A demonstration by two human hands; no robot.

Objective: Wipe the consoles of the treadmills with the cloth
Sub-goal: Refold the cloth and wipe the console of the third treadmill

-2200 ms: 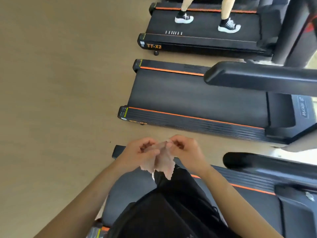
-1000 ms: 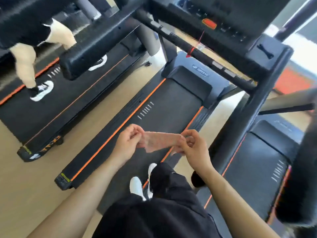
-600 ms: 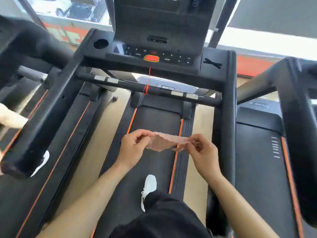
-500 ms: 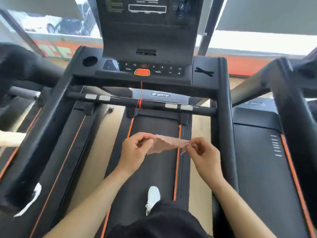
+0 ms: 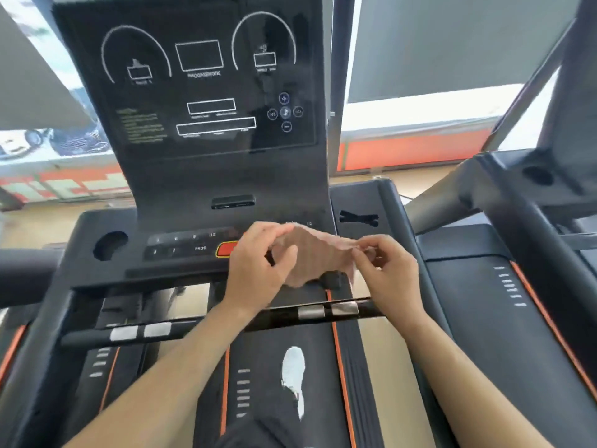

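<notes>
the cloth [image 5: 318, 253] is a small pinkish-tan rag, held in the air just above the button strip of the console [image 5: 206, 124] of the middle treadmill. the left hand [image 5: 258, 266] is closed on its left edge, fingers curled over the top and thumb underneath, and the right hand [image 5: 384, 270] pinches the right corner between thumb and fingertips. between the two hands the fabric sags and ripples, so it looks thin, limp and very light, with no stiffness to push with. it will likely fold or bunch under any pressure, so the better hold is a wad or flat pad under the palm and fingers of one hand rather than a pinch at the edges. the dark display panel looks smooth and glossy, so the rag should glide there; the red stop button [image 5: 226, 248] and the small keys beside it stand in the wiping path and may take a light touch. the cup recess [image 5: 109, 245] to the left and the handlebar [image 5: 226, 321] below are untouched.
</notes>
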